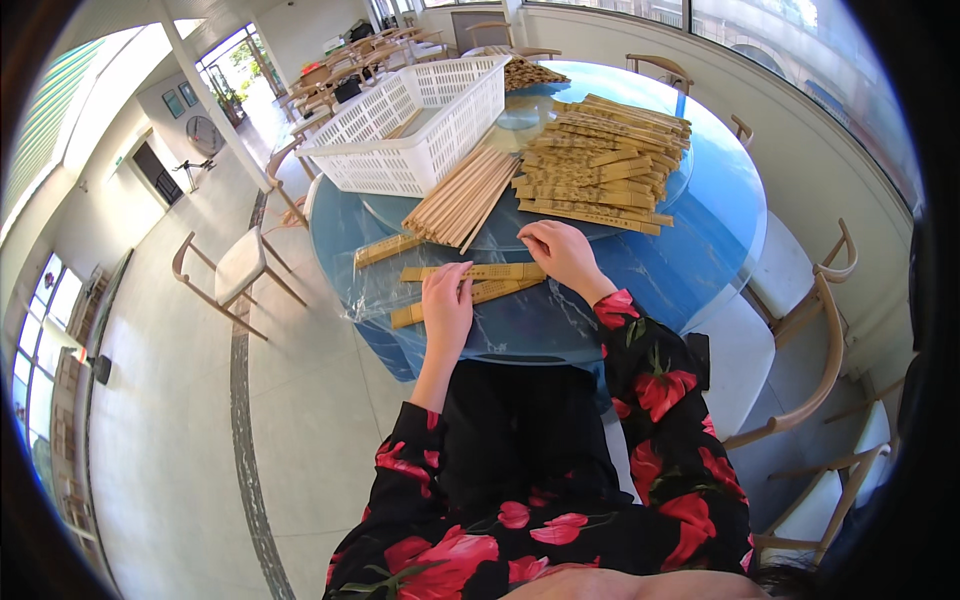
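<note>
My left hand (447, 305) is closed on a narrow brown printed paper chopstick sleeve (505, 272), fingertips along its upper edge. Below it, a second brown sleeve (490, 292) lies at a slight slant. To the right, my right hand (563, 253) is raised just beyond the held sleeve's right end, fingers bent and tips together; whatever is in them, if anything, is too small to make out. Past both hands, a fanned bundle of bare wooden chopsticks (462, 198) rests on the table. Right of that bundle is a broad heap of brown sleeved chopsticks (600, 160).
A white slotted plastic basket (370, 165) stands at the back left of the round blue-covered table (690, 265). Clear plastic film (372, 290) with a brown sleeve lies at the left edge. More sticks (530, 72) are piled behind. Wooden chairs (240, 265) stand around.
</note>
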The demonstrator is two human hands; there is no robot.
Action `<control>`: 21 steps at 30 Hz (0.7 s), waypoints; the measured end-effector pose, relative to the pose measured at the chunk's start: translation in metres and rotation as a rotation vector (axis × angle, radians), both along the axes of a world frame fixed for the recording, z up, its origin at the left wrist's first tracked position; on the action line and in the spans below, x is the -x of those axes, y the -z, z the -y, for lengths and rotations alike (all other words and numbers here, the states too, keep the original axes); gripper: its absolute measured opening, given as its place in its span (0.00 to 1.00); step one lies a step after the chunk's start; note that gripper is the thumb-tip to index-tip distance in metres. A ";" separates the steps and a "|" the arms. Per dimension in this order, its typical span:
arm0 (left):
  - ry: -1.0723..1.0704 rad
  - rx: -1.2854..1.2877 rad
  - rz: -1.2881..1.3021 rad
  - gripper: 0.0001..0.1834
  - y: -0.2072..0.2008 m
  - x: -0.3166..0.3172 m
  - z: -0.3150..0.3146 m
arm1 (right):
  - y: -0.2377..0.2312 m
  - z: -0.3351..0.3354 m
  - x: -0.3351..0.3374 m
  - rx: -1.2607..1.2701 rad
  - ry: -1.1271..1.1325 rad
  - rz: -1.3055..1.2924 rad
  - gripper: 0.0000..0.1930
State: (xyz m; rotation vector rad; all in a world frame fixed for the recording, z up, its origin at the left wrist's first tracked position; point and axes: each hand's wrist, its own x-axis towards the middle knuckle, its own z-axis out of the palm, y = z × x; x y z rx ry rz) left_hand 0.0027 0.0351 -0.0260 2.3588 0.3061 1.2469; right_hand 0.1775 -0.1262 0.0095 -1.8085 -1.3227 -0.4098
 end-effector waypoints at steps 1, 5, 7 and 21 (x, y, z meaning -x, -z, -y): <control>0.006 -0.016 -0.016 0.12 0.000 0.000 0.000 | -0.003 0.000 0.002 0.045 -0.012 -0.029 0.06; -0.008 -0.068 -0.059 0.14 0.002 0.004 -0.002 | -0.010 0.006 0.008 0.285 -0.244 0.065 0.13; -0.001 -0.060 -0.080 0.14 0.002 0.003 0.000 | -0.015 0.019 0.016 0.344 -0.289 0.063 0.19; -0.007 -0.061 -0.173 0.12 -0.008 0.010 0.012 | -0.017 0.045 0.010 0.372 -0.149 0.007 0.15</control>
